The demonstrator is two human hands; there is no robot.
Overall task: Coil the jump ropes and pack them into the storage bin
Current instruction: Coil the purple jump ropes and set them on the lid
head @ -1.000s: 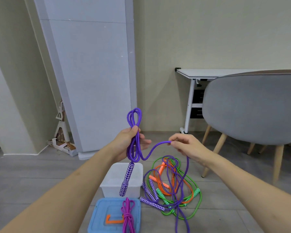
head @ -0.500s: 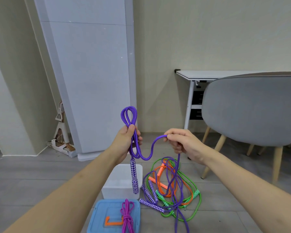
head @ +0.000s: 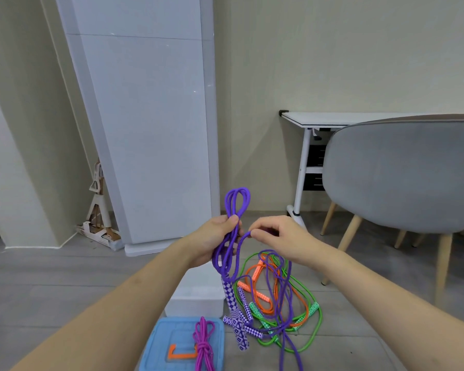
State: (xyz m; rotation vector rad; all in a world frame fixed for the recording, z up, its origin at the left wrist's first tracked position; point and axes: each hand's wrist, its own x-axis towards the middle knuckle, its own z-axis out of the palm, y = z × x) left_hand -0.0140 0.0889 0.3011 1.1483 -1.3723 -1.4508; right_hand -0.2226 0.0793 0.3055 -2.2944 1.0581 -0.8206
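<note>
Since half a second ago, the right hand (head: 279,236) has carried its pinched stretch of the purple rope (head: 236,207) inward, close beside the left hand (head: 214,239). The left hand grips the gathered loops, which stand above its thumb, one patterned handle (head: 235,306) hanging below over the floor. The white storage bin (head: 196,298) sits beneath, next to its blue lid (head: 158,344). The trailing rope runs through the tangled pile (head: 279,295) and may snag and drag the others.
</note>
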